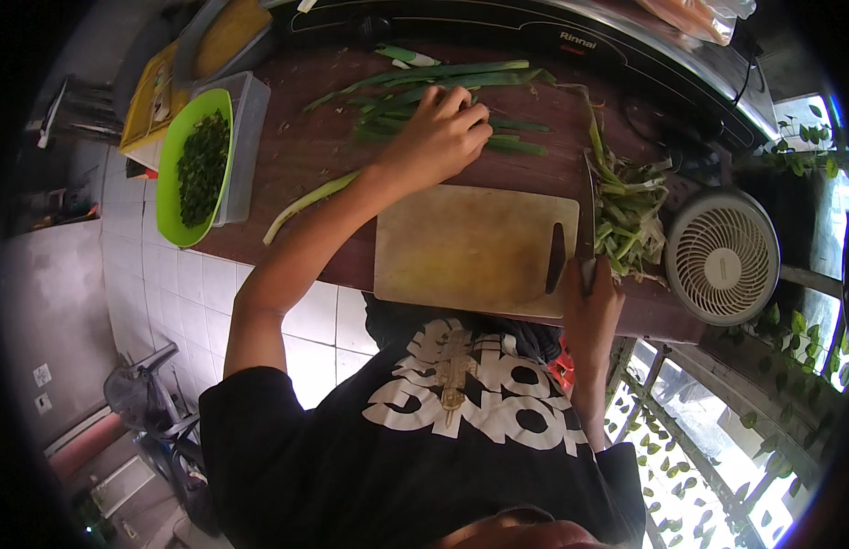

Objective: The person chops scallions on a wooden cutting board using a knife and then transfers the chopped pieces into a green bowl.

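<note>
Long green spring onion leaves (459,75) lie across the far side of the dark red-brown table. My left hand (455,127) is over them with its fingers bent down. The fingertips are partly hidden, so whether they grip any leaves is unclear. My right hand (592,295) holds a knife (588,206) by its handle, the narrow blade pointing away from me. The knife lies along the right side of a worn plastic cutting board (472,247), whose surface is bare. A single pale stalk (304,202) rests left of the board, partly behind my left forearm.
Wilted onion trimmings (620,219) are heaped right of the knife, beside a round white fan (724,257). A lime-green bowl (167,206) of chopped greens sits over a clear plastic box (249,151) at left. A Rinnai stove (534,34) borders the table's far edge.
</note>
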Demonstrator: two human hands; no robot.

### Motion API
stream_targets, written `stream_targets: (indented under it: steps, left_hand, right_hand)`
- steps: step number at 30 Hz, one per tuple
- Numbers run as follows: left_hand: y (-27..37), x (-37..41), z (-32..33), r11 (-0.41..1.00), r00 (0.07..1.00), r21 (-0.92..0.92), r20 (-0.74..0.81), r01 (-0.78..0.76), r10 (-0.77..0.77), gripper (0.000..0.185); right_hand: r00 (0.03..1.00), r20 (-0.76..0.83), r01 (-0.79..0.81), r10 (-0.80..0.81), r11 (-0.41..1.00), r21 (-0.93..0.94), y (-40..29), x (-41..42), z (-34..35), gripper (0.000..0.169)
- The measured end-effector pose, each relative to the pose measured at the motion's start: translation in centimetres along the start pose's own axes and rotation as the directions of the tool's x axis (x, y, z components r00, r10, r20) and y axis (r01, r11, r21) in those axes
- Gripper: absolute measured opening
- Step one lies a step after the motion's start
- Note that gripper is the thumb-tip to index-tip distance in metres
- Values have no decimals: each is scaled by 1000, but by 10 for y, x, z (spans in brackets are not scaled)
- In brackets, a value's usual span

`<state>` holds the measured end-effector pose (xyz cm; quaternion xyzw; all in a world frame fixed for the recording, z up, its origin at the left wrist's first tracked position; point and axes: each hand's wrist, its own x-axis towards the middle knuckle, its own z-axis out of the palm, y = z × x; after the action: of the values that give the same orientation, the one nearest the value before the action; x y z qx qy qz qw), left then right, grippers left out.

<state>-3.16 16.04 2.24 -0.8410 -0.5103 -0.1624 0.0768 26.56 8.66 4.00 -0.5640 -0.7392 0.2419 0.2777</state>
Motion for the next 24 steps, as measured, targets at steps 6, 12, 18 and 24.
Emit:
stream_targets:
  steps: [6,12,18,24]
  left_hand:
    - [-3,6,-6,982,955,-185,-285,33,-86,12]
    - [-7,9,-15,906,929,-398,-263,142,-261,23]
    - [-9,11,-28,936,967,-300,-114,186,-229,43]
    - [-11,2,-34,933,957,-307,-159,185,-243,30]
  right_hand:
    - [995,22,-97,97,995,-17,0,2,-8,16]
    - [987,66,-157,148,974,164,-2,18,-9,15]
    - [982,93,-181,165,959,220,-3,27,1,12]
    - [988,100,-142,120,958,249,-11,26,6,18]
